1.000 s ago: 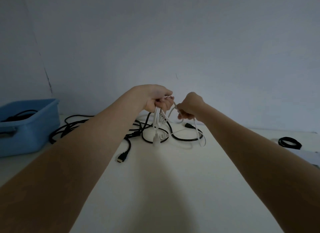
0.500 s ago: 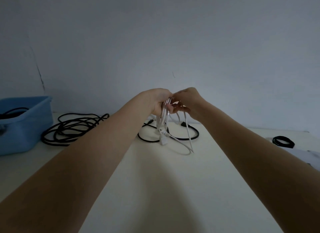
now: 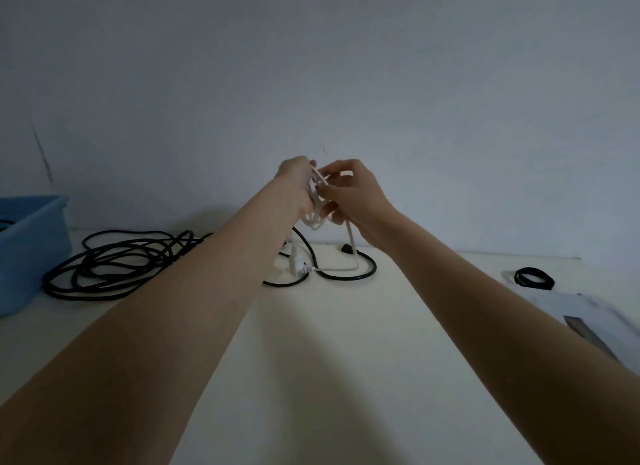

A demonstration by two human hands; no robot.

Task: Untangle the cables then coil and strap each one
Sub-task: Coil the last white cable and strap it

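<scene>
My left hand (image 3: 297,184) grips a bundle of loops of the white cable (image 3: 351,237) above the far part of the table. My right hand (image 3: 349,191) pinches a strand of that same cable right beside the left hand. A loose tail of the white cable hangs down to the table and ends at a white plug (image 3: 297,264). A black cable (image 3: 346,276) curls on the table under my hands. A bigger tangle of black cable (image 3: 114,262) lies to the left.
A blue plastic bin (image 3: 24,253) with black cable inside stands at the far left. A small coiled black cable (image 3: 534,277) lies at the right, beside a white flat object (image 3: 585,312). A grey wall rises behind the table (image 3: 311,360).
Both hands have risen and drawn closer together with the white cable. More of its loose tail has been gathered up from the table. The view has shifted right.
</scene>
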